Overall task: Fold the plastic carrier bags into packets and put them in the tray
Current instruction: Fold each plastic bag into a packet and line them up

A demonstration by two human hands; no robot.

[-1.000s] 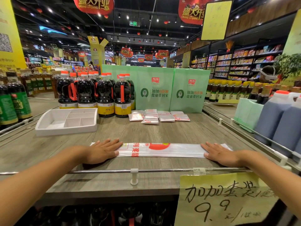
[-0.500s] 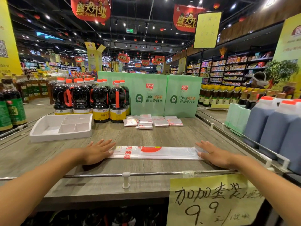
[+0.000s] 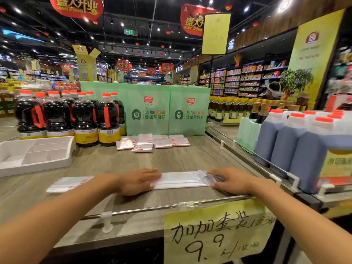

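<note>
A white plastic carrier bag (image 3: 181, 180), folded into a long narrow strip with red print, lies across the wooden shelf top near the front rail. My left hand (image 3: 140, 181) presses flat on the middle of the strip. At the strip's right end my right hand (image 3: 233, 180) pinches the plastic between thumb and fingers, and that end is lifted and crumpled. The white compartmented tray (image 3: 36, 166) stands at the left, apart from both hands. Several folded bag packets (image 3: 152, 144) lie at the back of the shelf.
Dark soy sauce bottles (image 3: 83, 121) stand behind the tray, and green paper bags (image 3: 150, 111) behind the packets. Large jugs (image 3: 297, 145) fill the right side beyond a rail. A metal rail (image 3: 152, 208) and a yellow price sign (image 3: 219, 231) edge the front.
My left hand has slid right along the strip from its left end to the middle. My right hand has taken hold of the right end, which now lifts off the shelf.
</note>
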